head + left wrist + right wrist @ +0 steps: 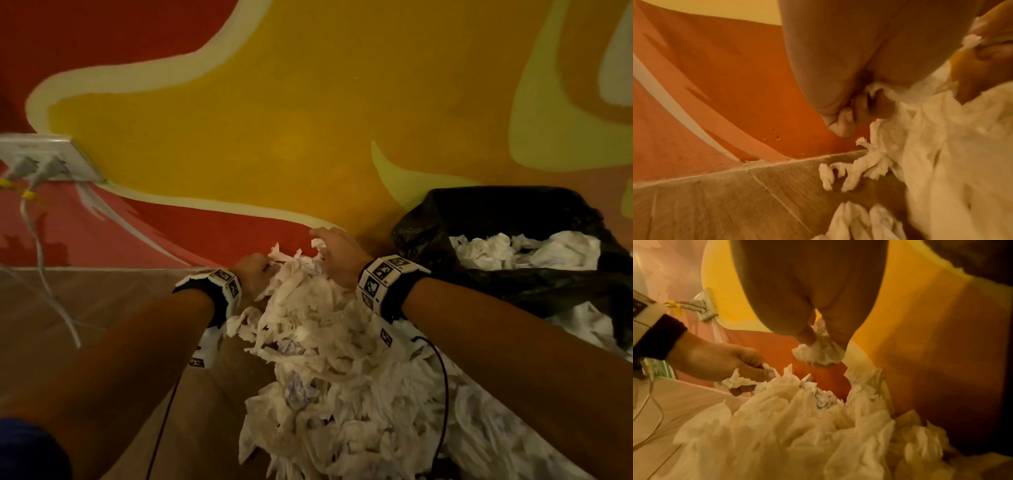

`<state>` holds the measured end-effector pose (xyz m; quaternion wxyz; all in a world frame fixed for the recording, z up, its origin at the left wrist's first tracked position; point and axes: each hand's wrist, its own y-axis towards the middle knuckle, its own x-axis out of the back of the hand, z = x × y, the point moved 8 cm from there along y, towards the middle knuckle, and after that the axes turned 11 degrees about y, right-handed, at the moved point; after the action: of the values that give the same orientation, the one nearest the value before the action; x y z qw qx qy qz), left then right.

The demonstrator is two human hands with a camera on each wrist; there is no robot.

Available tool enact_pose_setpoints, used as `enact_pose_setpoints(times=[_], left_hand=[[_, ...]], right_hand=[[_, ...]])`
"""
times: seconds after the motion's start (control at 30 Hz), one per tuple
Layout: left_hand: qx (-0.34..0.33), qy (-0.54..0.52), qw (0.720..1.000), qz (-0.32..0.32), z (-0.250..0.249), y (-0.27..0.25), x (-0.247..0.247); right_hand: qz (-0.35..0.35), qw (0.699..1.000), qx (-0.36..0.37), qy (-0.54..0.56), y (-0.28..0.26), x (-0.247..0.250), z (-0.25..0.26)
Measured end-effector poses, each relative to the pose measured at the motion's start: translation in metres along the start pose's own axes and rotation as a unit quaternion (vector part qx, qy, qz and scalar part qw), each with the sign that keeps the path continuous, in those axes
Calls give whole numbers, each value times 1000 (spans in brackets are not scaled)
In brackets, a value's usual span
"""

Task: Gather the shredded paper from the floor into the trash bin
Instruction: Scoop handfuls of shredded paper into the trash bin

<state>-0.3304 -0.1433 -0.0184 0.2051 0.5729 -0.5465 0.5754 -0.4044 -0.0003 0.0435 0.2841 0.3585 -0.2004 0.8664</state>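
One paper pile [329, 359] beside one bin [507, 219] (black liner); two hands, left [253, 274] and right [337, 255]; left of the bin, one outlet [73, 154] holding two plugs [48, 169].

The shredded paper [329, 359] lies heaped on the floor [102, 308] against the wall [274, 120]; the trash bin [513, 246] stands just right of the heap, paper inside it; both hands sit at the heap's far end, left hand [253, 274] beside right hand [337, 253]; a wall socket [51, 157] sits far left.
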Motion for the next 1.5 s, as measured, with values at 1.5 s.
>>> enact_pose_setpoints(times=[1.5], left_hand=[[-45,102,994,-2,-3,-14,-19]], right_hand=[[41,983,-59,-168,-13,-27,-23]])
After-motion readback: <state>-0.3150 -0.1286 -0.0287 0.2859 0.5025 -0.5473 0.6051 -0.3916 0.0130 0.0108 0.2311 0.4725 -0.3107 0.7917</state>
